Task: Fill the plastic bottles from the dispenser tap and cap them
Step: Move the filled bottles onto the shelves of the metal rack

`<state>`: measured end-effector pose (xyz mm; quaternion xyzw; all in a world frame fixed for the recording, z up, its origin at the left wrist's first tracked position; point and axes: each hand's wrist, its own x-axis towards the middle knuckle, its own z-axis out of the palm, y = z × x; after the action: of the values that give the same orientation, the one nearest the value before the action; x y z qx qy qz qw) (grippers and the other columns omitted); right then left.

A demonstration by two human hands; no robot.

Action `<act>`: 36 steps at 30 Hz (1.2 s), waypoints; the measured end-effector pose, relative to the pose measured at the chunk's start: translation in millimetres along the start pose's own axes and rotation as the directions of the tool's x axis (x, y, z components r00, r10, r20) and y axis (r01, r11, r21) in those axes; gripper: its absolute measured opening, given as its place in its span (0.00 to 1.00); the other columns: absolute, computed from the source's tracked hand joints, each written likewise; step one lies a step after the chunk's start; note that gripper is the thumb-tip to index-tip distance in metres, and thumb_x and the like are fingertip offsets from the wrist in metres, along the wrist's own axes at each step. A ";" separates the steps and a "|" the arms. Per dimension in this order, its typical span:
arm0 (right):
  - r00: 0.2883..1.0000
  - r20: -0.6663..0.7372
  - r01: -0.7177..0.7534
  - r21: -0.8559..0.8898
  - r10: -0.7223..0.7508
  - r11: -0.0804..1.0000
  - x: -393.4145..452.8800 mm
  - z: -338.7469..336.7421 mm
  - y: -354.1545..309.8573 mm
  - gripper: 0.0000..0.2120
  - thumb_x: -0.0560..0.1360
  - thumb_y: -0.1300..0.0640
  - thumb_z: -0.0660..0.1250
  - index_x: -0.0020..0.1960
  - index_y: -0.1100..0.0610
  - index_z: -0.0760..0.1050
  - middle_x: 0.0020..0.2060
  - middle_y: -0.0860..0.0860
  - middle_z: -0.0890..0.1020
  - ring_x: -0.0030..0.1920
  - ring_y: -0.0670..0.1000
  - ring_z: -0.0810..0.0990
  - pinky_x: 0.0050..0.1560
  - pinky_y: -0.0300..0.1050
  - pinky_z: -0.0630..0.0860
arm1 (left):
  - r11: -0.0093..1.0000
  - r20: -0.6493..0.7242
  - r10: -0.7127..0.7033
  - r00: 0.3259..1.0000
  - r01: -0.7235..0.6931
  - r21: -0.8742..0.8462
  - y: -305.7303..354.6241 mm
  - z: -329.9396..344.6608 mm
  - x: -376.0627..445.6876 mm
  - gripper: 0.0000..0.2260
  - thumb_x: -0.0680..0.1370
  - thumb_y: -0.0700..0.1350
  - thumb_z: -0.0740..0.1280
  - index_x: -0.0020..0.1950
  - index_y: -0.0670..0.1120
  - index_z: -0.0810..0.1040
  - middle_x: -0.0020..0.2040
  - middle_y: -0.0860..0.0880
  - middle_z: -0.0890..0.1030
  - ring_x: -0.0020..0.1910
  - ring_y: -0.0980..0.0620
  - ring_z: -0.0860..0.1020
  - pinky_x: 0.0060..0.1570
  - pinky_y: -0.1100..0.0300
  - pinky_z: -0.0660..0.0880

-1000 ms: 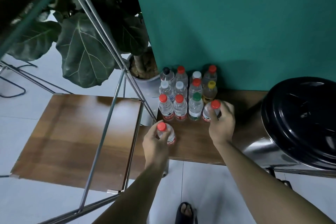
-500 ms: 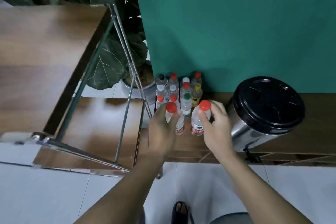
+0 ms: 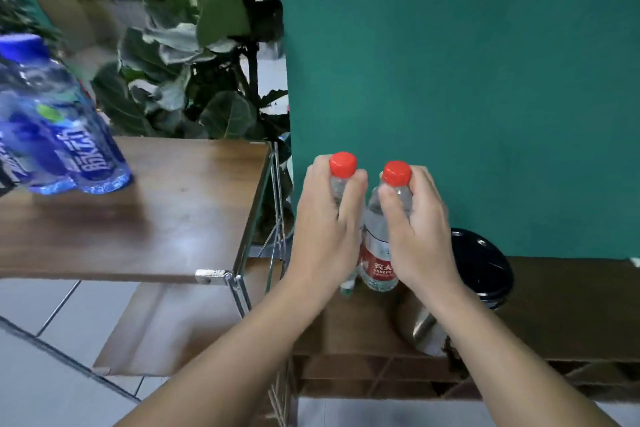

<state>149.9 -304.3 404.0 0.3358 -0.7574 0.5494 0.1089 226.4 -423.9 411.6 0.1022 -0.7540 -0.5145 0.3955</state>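
Observation:
My left hand [image 3: 323,229] grips a clear plastic bottle with a red cap [image 3: 343,165] just below the cap; most of its body is hidden behind the hand. Beside it, my right hand [image 3: 419,232] holds a second red-capped clear bottle [image 3: 379,253] with a red label, fingers curled round its neck. Both bottles are upright, lifted in front of the green wall. The steel dispenser with a black lid [image 3: 485,270] stands on the low wooden shelf [image 3: 571,305], partly behind my right wrist. Its tap is not visible.
A wooden top shelf on a metal frame [image 3: 156,218] lies at left, with blue-labelled bottles [image 3: 59,128] at its far left. A lower wooden shelf [image 3: 166,329] sits under it. A large leafy plant [image 3: 194,55] stands behind. Tiled floor is below.
Both hands have lifted their bottles up off the low shelf, and the view has risen with them. The group of capped bottles on the shelf is now hidden behind my hands.

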 end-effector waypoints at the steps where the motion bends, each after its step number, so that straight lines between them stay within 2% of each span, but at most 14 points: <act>1: 1.000 0.006 0.009 0.001 -0.009 1.000 6.3 -2.2 -15.1 0.05 0.88 0.57 0.65 0.53 0.52 0.75 0.48 0.47 0.78 0.51 0.48 0.78 0.52 0.36 0.71 | 1.000 -0.008 0.022 1.000 -0.022 -0.014 12.6 -7.9 6.4 0.07 0.91 0.49 0.64 0.54 0.50 0.73 0.49 0.48 0.76 0.49 0.45 0.76 0.54 0.44 0.75; 3: 1.000 0.008 0.014 0.008 -0.014 1.000 18.4 -3.8 -45.3 0.04 0.88 0.54 0.66 0.54 0.50 0.76 0.48 0.46 0.80 0.51 0.46 0.80 0.51 0.35 0.71 | 0.996 -0.006 0.069 0.998 -0.070 -0.056 37.3 -28.3 18.9 0.07 0.91 0.48 0.64 0.54 0.47 0.73 0.48 0.48 0.76 0.48 0.49 0.75 0.52 0.49 0.75; 5: 1.000 0.021 0.021 0.023 -0.021 1.000 29.7 -1.7 -73.1 0.04 0.88 0.52 0.66 0.55 0.51 0.78 0.49 0.49 0.82 0.52 0.48 0.82 0.53 0.44 0.75 | 0.990 -0.011 0.102 0.995 -0.102 -0.097 60.1 -52.6 31.9 0.08 0.91 0.47 0.64 0.55 0.44 0.74 0.45 0.48 0.75 0.44 0.52 0.74 0.50 0.53 0.73; 8: 0.998 0.035 0.057 0.059 -0.059 0.997 44.0 13.6 -113.7 0.07 0.88 0.51 0.66 0.55 0.54 0.78 0.49 0.54 0.84 0.52 0.54 0.83 0.55 0.55 0.79 | 0.984 -0.022 0.099 0.995 -0.101 -0.146 79.9 -93.0 50.1 0.10 0.91 0.47 0.64 0.58 0.40 0.76 0.45 0.42 0.78 0.44 0.45 0.77 0.49 0.51 0.75; 12: 0.996 0.041 0.075 0.108 -0.080 0.991 57.8 53.1 -152.1 0.08 0.87 0.50 0.66 0.54 0.54 0.80 0.49 0.53 0.84 0.52 0.53 0.84 0.55 0.56 0.80 | 0.987 -0.055 0.095 0.994 -0.102 -0.127 77.3 -142.8 71.3 0.09 0.90 0.49 0.65 0.59 0.43 0.76 0.48 0.37 0.79 0.47 0.37 0.78 0.51 0.42 0.77; 14: 0.996 0.051 0.073 0.121 -0.079 0.990 65.1 77.1 -161.7 0.08 0.87 0.50 0.66 0.54 0.54 0.80 0.48 0.52 0.84 0.50 0.51 0.83 0.53 0.55 0.79 | 0.992 -0.072 0.090 0.993 -0.096 -0.084 67.8 -163.3 83.2 0.09 0.90 0.51 0.65 0.58 0.45 0.76 0.49 0.37 0.79 0.49 0.37 0.79 0.55 0.38 0.79; 17: 0.995 0.067 0.060 0.165 -0.071 0.984 79.5 113.0 -170.8 0.07 0.88 0.50 0.67 0.53 0.51 0.80 0.46 0.47 0.84 0.48 0.46 0.83 0.51 0.48 0.77 | 0.996 -0.091 0.068 0.994 -0.073 -0.053 53.3 -192.9 103.5 0.10 0.90 0.53 0.65 0.57 0.47 0.77 0.50 0.39 0.80 0.48 0.39 0.79 0.56 0.34 0.78; 19: 0.994 0.087 0.047 0.173 -0.063 0.984 88.9 134.4 -174.3 0.07 0.88 0.50 0.67 0.53 0.51 0.79 0.45 0.45 0.84 0.47 0.44 0.82 0.52 0.49 0.78 | 0.998 -0.106 0.056 0.993 -0.059 -0.026 43.6 -209.8 114.5 0.10 0.89 0.53 0.66 0.57 0.48 0.78 0.48 0.42 0.80 0.46 0.44 0.79 0.55 0.37 0.78; 22: 0.992 0.103 0.047 0.177 -0.066 0.983 100.1 163.3 -177.5 0.07 0.87 0.49 0.67 0.53 0.51 0.79 0.47 0.47 0.83 0.50 0.47 0.82 0.54 0.53 0.79 | 0.999 -0.116 0.033 0.993 -0.033 0.003 29.2 -229.7 127.5 0.08 0.89 0.53 0.66 0.57 0.49 0.78 0.44 0.54 0.78 0.42 0.53 0.76 0.50 0.47 0.76; 24: 0.992 0.108 0.046 0.173 -0.065 0.984 105.3 177.7 -179.0 0.08 0.87 0.48 0.66 0.54 0.50 0.79 0.48 0.48 0.83 0.51 0.48 0.82 0.52 0.49 0.76 | 1.000 -0.124 0.024 0.992 -0.022 0.017 20.0 -237.7 133.6 0.08 0.89 0.53 0.66 0.56 0.50 0.77 0.43 0.57 0.77 0.41 0.57 0.74 0.47 0.53 0.73; 28: 0.994 0.100 0.030 0.176 -0.048 0.984 110.2 191.6 -181.4 0.09 0.88 0.48 0.65 0.52 0.52 0.78 0.45 0.45 0.79 0.45 0.42 0.77 0.47 0.43 0.70 | 0.999 -0.121 0.038 0.992 -0.034 0.038 11.7 -245.2 137.4 0.08 0.89 0.52 0.65 0.55 0.49 0.76 0.43 0.56 0.75 0.39 0.59 0.72 0.43 0.61 0.72; 33: 0.994 0.102 0.027 0.161 -0.043 0.987 110.3 193.7 -176.1 0.09 0.89 0.46 0.64 0.55 0.49 0.77 0.51 0.47 0.82 0.53 0.46 0.81 0.51 0.46 0.73 | 0.997 -0.085 0.058 0.995 -0.053 0.065 10.2 -247.3 141.2 0.08 0.90 0.52 0.65 0.56 0.50 0.77 0.43 0.57 0.76 0.40 0.59 0.73 0.43 0.63 0.72; 36: 0.993 0.096 0.049 0.139 -0.063 0.989 110.2 191.2 -175.6 0.08 0.89 0.44 0.64 0.57 0.47 0.78 0.52 0.46 0.82 0.55 0.45 0.81 0.52 0.43 0.72 | 0.994 -0.088 0.069 0.994 -0.062 0.088 8.9 -249.2 142.0 0.09 0.90 0.52 0.65 0.57 0.48 0.77 0.42 0.55 0.76 0.39 0.60 0.73 0.41 0.65 0.71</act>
<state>216.5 -550.3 524.9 0.3906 -0.7128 0.5791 0.0629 308.8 -672.7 528.3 0.1176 -0.7593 -0.4634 0.4415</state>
